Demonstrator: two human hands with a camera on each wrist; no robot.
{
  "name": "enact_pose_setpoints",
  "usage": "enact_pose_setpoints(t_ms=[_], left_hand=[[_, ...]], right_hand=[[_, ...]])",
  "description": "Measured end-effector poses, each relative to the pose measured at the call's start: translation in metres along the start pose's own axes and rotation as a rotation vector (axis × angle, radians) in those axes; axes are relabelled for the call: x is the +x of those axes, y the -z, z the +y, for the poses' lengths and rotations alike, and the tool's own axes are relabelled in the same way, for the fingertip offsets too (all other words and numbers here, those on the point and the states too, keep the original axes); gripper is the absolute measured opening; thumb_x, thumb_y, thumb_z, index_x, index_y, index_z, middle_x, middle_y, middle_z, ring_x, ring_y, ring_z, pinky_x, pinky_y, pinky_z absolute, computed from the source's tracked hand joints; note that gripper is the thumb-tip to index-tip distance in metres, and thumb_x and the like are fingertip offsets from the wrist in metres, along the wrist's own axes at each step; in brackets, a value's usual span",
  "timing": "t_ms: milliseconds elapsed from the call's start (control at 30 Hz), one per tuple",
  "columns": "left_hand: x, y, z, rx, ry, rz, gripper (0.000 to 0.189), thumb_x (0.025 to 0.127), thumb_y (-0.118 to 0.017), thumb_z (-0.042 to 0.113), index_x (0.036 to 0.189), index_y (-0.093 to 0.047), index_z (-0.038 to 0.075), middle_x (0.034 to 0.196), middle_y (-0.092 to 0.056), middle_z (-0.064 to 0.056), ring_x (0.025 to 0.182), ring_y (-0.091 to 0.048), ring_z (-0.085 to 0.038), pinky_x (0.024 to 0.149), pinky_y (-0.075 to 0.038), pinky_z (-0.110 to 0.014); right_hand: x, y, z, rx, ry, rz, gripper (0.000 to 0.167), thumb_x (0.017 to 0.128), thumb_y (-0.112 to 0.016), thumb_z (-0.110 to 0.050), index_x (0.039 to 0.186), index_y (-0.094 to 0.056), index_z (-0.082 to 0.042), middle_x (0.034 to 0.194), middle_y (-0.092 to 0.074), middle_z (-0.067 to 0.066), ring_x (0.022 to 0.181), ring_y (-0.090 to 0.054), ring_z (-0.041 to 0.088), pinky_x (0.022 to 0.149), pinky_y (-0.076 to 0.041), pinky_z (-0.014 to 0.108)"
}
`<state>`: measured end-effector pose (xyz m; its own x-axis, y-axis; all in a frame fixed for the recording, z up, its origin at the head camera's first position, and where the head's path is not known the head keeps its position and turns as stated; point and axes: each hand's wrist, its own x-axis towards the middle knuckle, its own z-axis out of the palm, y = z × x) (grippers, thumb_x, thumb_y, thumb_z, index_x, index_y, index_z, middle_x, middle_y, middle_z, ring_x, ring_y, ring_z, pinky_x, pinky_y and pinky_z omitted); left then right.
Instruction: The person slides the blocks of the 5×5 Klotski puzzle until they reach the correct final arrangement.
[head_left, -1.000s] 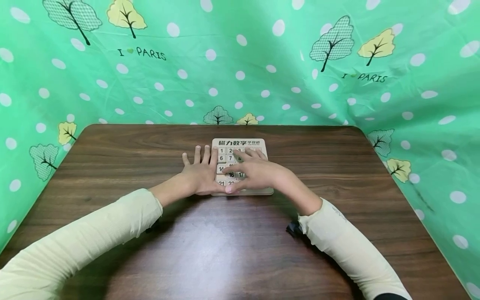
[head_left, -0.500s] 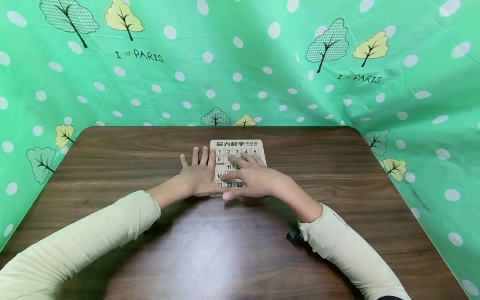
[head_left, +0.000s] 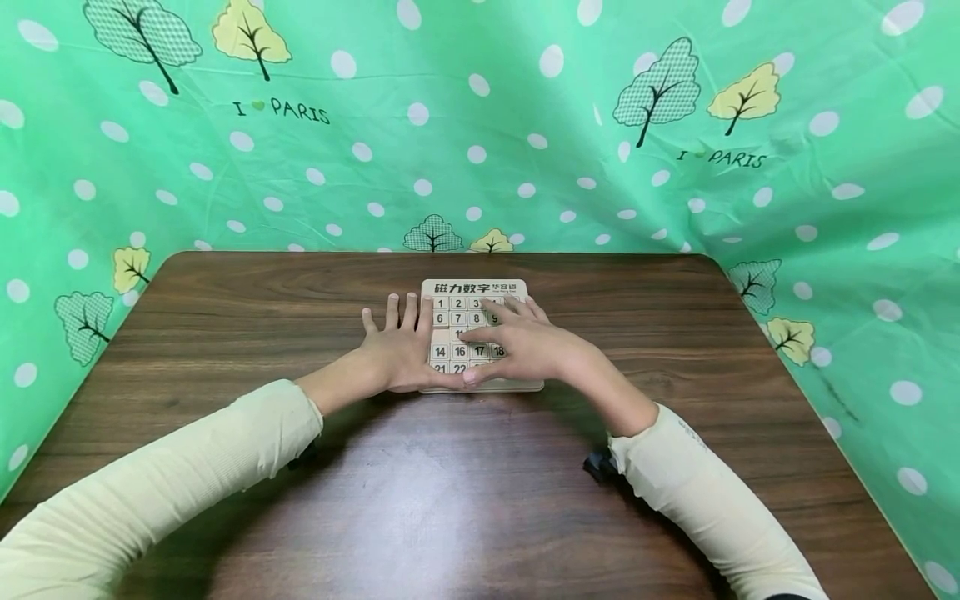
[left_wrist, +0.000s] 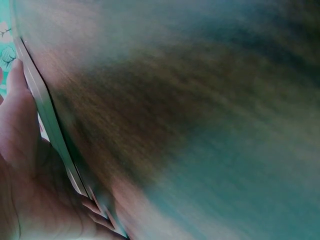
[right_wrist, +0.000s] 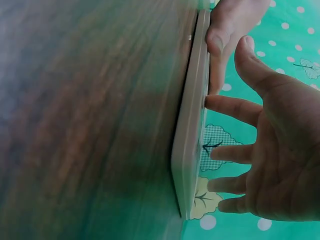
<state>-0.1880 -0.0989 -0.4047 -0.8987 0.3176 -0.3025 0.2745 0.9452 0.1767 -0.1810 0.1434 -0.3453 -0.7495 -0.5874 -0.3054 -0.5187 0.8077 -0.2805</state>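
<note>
Compared with half a second ago, the right hand [head_left: 528, 346] has shifted a little to the right and farther from the person, so that tiles 16, 17 and 18 of the fourth row are uncovered; the left hand [head_left: 393, 357] has stayed in its place. Between the hands, the flat cream-coloured puzzle board with square number tiles [head_left: 517, 386] lies on the dark brown wood-grain table [head_left: 675, 333]. Its far edge is near the table's far edge, with a strip of wood between them; much wider room is at both sides and toward the person. Inside the board, one bare slot [head_left: 442, 335] is at the left end of the third row, just beside the cream tile 11 [head_left: 456, 332].

The left fingers are straight and spread; the index finger lies along the board's left edge and the thumb along its near edge. The right fingers are also spread, and they grip nothing. In the right wrist view, the index fingertip [right_wrist: 210, 102] touches the board's top, while the other fingers are apart from it.
</note>
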Motion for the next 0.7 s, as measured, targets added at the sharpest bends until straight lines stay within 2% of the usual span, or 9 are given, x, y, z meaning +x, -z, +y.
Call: enact_pose_setpoints(t_ms=[133, 367, 467, 700], left_hand=[[-0.003, 0.003, 0.001, -0.008, -0.002, 0.0, 0.165, 0.073, -0.048, 0.116, 0.181, 0.008, 0.004, 0.188, 0.005, -0.03, 0.174, 0.006, -0.056, 0.13, -0.003, -0.09], [-0.007, 0.007, 0.003, 0.029, -0.004, -0.009, 0.155, 0.083, -0.06, 0.103, 0.18, 0.007, 0.003, 0.188, 0.004, -0.03, 0.174, 0.005, -0.057, 0.131, -0.004, -0.089], [-0.007, 0.008, 0.003, 0.036, -0.007, -0.019, 0.151, 0.086, -0.06, 0.1, 0.18, 0.009, 0.003, 0.187, 0.007, -0.03, 0.173, 0.007, -0.057, 0.131, -0.003, -0.089], [-0.007, 0.008, 0.002, 0.019, -0.011, -0.033, 0.153, 0.085, -0.061, 0.1, 0.18, 0.009, 0.003, 0.187, 0.008, -0.03, 0.173, 0.008, -0.058, 0.131, -0.001, -0.088]], right_hand=[[0.003, 0.001, -0.001, -0.016, 0.007, -0.018, 0.079, 0.099, -0.072, -0.074, 0.166, -0.058, -0.035, 0.19, -0.016, 0.019, 0.175, -0.009, 0.057, 0.138, -0.005, 0.078], [0.013, 0.003, -0.011, -0.035, 0.023, -0.049, 0.081, 0.1, -0.069, -0.075, 0.169, -0.054, -0.035, 0.19, -0.015, 0.019, 0.176, -0.009, 0.054, 0.139, -0.006, 0.077], [0.017, 0.002, -0.015, -0.035, 0.02, -0.063, 0.082, 0.101, -0.068, -0.076, 0.17, -0.052, -0.036, 0.191, -0.014, 0.019, 0.176, -0.008, 0.054, 0.141, -0.004, 0.075], [0.019, -0.001, -0.016, -0.024, 0.01, -0.071, 0.083, 0.101, -0.068, -0.077, 0.172, -0.049, -0.039, 0.192, -0.011, 0.016, 0.176, -0.004, 0.053, 0.141, -0.001, 0.073]])
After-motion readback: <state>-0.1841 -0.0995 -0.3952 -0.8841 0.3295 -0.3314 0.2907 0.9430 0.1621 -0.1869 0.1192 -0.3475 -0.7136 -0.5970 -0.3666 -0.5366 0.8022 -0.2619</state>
